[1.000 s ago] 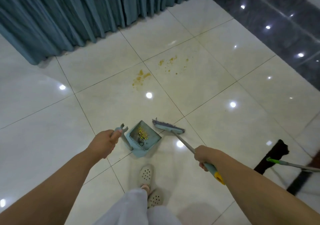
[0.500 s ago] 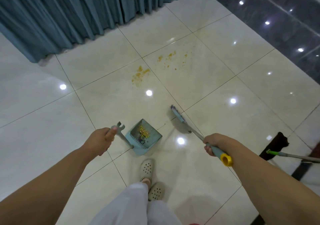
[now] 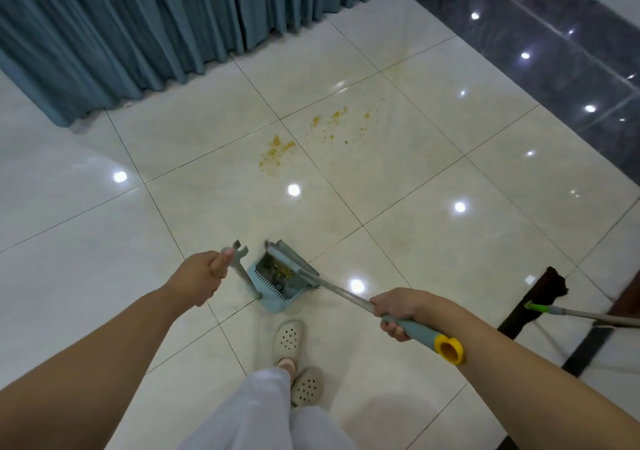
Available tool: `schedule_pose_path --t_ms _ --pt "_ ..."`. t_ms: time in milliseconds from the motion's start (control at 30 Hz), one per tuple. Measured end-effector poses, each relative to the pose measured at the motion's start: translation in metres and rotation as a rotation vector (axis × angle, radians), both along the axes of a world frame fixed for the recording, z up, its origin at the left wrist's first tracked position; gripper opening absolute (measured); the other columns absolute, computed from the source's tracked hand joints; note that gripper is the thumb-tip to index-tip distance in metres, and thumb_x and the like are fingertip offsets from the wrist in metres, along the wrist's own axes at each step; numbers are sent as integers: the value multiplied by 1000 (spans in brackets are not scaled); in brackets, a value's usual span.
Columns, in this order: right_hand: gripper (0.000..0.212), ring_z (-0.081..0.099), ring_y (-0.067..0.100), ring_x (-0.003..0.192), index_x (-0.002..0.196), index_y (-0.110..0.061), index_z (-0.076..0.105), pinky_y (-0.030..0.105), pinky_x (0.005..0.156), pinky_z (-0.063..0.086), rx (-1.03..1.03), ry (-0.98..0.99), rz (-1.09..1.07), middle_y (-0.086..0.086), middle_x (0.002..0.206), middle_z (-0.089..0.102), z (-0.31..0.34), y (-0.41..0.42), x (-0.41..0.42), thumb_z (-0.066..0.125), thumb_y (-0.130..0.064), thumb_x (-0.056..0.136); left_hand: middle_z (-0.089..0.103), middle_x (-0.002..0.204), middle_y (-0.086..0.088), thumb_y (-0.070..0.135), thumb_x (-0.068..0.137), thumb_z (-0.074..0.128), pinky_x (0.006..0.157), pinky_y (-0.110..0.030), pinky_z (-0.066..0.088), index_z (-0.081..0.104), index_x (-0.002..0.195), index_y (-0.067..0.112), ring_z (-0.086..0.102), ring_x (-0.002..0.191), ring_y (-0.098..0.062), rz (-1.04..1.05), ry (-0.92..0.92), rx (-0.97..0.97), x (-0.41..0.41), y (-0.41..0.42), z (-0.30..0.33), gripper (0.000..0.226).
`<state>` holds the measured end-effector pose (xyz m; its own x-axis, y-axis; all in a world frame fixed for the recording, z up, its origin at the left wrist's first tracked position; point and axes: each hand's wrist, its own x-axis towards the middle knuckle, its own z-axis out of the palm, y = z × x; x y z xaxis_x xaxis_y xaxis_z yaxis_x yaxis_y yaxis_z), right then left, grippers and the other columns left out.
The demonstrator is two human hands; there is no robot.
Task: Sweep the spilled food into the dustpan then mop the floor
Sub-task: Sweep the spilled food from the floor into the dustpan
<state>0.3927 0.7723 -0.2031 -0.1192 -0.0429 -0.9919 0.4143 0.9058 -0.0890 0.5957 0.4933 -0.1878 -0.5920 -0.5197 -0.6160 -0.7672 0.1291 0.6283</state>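
Yellow crumbs inside blue dustpan (image 3: pixel 277 288) on floor (image 3: pixel 433 252), broom (image 3: pixel 294 264) head over them. More spilled food (image 3: pixel 277 153) farther off. Left hand (image 3: pixel 201 278) curled round dustpan handle (image 3: pixel 239 259), thumb up. Right hand (image 3: pixel 398 311) wrapped tight round broom stick. Mop (image 3: pixel 540 307) lying at right.

1. The left hand (image 3: pixel 201 278) reaches forward on a bare, nearly straight arm; its fingers are curled round the top of the dustpan handle (image 3: pixel 242 273), thumb laid up along it.
2. The right hand (image 3: pixel 398 311), level with the left and well apart from it, is wrapped knuckles-up round the broom handle (image 3: pixel 412 328), forearm bare.
3. Below and between the hands stand two legs in pale trousers.
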Motion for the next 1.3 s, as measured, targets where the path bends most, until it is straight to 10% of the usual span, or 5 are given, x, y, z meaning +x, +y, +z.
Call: schedule_pose_path --t_ms 433,767,1300 --pt "14 40 13 45 90 0 48 12 31 37 57 129 -41 10 65 46 -4 -30 -11 45 -11 98 44 54 -7 50 97 33 42 -23 34 48 71 6 34 39 -14 30 -23 -26 40 2 9 53" --pt "10 38 9 31 98 -3 45 14 32 37 6 -53 -17 7 56 47 2 -40 7 47 -10 92 46 50 -2 52 96 33 41 -22 35 49 69 9 36 35 -11 78 -64 -55 49 6 3 53" --pt "25 42 13 48 108 0 50 18 36 41 -12 211 135 12 69 50 -28 -107 2 56 -22 95 47 54 -6 51 97 34 40 -23 32 51 73 6 36 39 -15 198 -55 -48 91 -13 14 53"
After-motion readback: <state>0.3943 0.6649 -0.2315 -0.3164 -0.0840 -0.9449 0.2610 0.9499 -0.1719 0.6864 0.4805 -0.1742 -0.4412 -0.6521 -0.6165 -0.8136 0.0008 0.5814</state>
